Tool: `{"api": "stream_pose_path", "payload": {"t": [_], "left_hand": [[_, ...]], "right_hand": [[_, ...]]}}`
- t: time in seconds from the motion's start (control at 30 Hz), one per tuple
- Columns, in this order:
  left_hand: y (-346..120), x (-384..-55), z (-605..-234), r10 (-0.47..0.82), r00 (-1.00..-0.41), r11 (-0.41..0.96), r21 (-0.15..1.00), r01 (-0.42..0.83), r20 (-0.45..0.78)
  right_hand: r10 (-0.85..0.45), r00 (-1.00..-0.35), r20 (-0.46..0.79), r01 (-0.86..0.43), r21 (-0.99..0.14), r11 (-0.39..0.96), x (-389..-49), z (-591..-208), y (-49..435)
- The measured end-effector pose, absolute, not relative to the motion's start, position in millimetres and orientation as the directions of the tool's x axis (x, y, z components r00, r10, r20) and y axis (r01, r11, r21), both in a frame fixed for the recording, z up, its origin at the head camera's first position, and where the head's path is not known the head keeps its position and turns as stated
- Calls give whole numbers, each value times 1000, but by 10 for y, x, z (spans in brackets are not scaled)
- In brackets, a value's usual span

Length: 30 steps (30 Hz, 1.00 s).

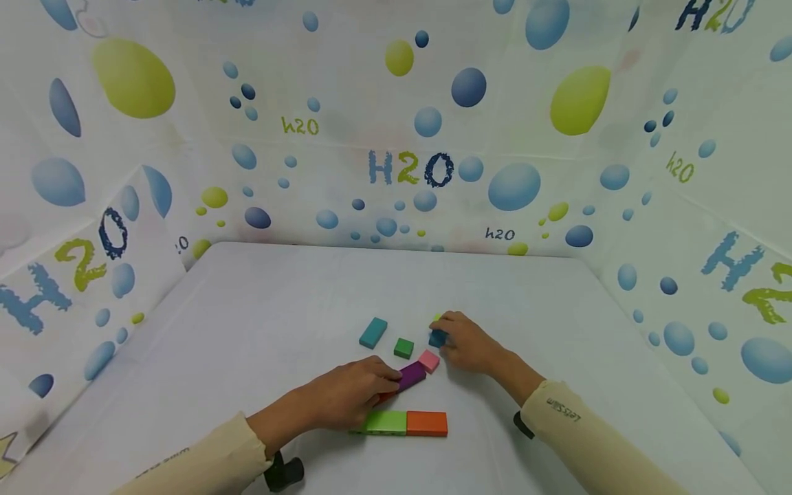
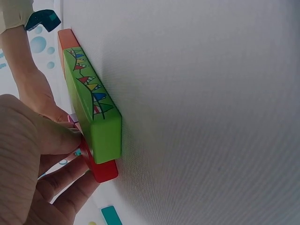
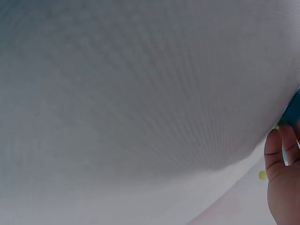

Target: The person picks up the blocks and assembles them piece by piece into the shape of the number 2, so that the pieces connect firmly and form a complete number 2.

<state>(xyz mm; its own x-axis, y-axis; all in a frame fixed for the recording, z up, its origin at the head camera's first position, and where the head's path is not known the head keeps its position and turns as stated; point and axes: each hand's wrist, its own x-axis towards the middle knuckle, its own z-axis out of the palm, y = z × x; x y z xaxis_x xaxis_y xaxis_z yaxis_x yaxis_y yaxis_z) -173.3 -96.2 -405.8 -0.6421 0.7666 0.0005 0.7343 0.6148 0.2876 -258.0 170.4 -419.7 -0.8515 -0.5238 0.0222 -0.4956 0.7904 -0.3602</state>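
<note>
My left hand (image 1: 349,390) grips a red block (image 2: 105,172), thumb on one side and fingers on the other. Its fingertips reach the near end of a purple block (image 1: 411,376). A pink block (image 1: 429,361) lies at the purple block's far end. Nearer me, a light green block (image 1: 386,423) printed with bunting lies end to end with an orange block (image 1: 427,423). On the right, my right hand (image 1: 465,342) pinches a blue block (image 1: 436,338); a yellow-green piece (image 1: 437,317) shows just behind it, mostly hidden by the fingers.
A teal block (image 1: 373,333) and a small green block (image 1: 404,348) lie between and beyond the hands. Everything rests on a white-covered table (image 1: 278,295). Patterned sheets (image 1: 346,82) stand at its back and both sides.
</note>
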Motion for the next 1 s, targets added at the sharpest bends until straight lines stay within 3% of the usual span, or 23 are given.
{"api": "stream_pose_path", "payload": {"t": [0.53,1.0], "left_hand": [[-954,-1742,-4056,765,-644,620,288,730,-13],[-951,-1749,-4041,761,-648,625,292,724,-24]], "right_hand": [[-497,-868,-4,-460,-373,806,-2605,-4230,1706],[-562,-827,12,-517,-408,752,-2632,-4256,1747]]}}
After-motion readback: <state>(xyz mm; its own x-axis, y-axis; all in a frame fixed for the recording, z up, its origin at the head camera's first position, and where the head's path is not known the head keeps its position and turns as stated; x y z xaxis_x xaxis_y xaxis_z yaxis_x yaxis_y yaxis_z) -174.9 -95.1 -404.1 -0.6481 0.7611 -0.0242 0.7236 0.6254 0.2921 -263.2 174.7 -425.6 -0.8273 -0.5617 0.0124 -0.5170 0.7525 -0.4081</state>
